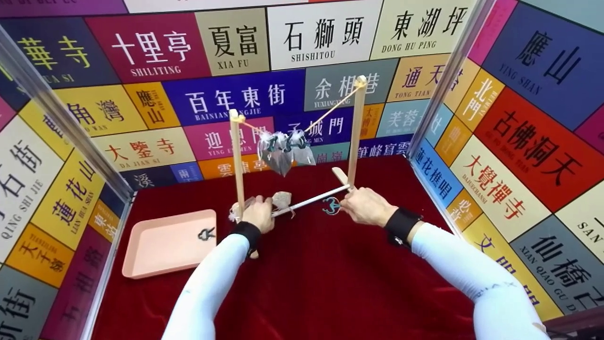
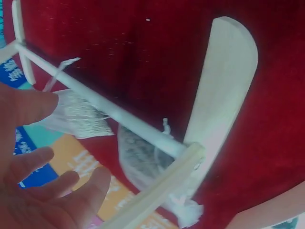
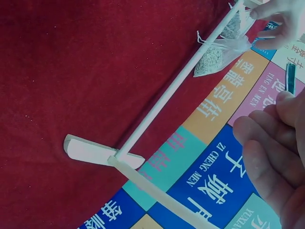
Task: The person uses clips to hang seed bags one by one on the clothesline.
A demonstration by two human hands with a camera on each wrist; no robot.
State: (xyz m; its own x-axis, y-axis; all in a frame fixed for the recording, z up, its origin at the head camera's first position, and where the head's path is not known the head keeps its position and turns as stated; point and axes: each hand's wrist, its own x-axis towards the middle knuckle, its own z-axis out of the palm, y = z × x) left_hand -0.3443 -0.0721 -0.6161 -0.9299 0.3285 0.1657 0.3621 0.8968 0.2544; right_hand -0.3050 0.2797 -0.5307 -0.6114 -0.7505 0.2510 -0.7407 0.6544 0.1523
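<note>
Fingers of the right hand (image 1: pixel 368 207) are clamped on a teal clip (image 1: pixel 331 206) near the crossbar (image 1: pixel 315 199), presumably light, stiff, best edge-gripped; those of the left hand (image 1: pixel 257 214) are spread.

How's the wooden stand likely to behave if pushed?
Probably slides or tips rather than rolls: tall, thin posts on flat feet. Likely light: slim wood. The upper bags would probably swing, hanging from thin string.
</note>
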